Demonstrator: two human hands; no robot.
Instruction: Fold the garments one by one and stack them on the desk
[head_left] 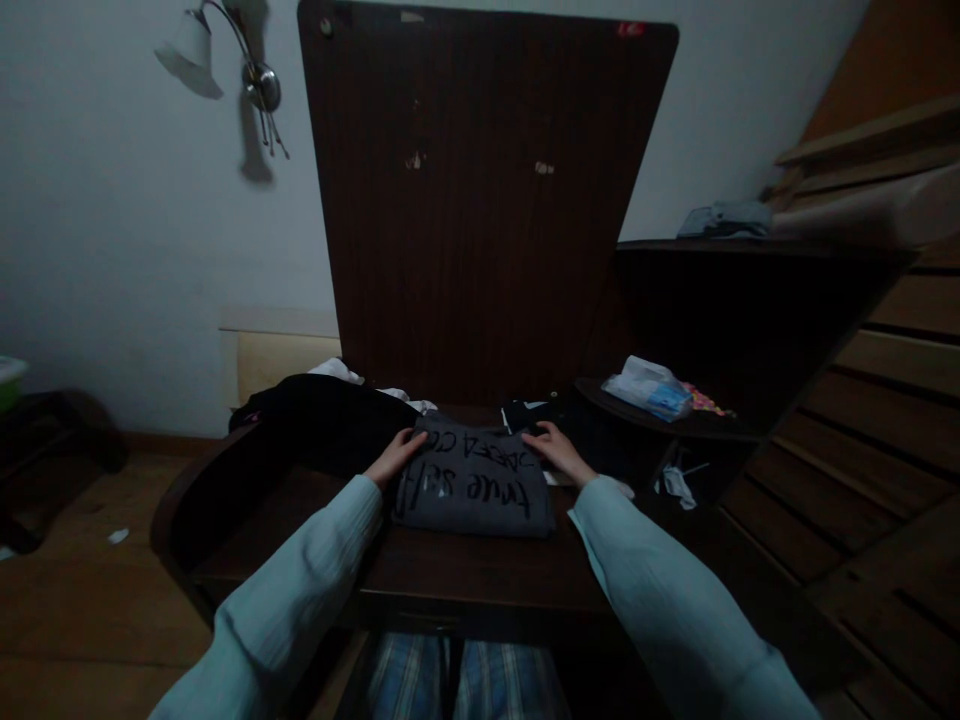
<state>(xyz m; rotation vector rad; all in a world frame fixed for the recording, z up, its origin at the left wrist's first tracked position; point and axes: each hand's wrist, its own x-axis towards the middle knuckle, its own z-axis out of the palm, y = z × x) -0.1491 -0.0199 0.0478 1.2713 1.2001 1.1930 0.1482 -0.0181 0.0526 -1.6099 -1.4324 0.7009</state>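
Note:
A folded dark grey shirt (472,490) with black lettering lies on the dark wooden desk (480,575) in front of me. The lettering appears upside down from my side. My left hand (396,456) grips the shirt's far left corner, its fingers over the edge. At the far right corner, my right hand (561,452) holds the cloth between thumb and fingers. The fingertips beneath the fabric are hidden. Left of the shirt is a heap of black clothing (337,415), with some white cloth (337,371) behind it.
A tall dark panel (487,200) rises behind the desk. On the right, a corner shelf (675,425) holds a white and blue plastic packet (651,388). The desk's curved side (176,510) borders the left. A lamp (191,55) hangs on the wall, and wooden slats (877,420) stand at right.

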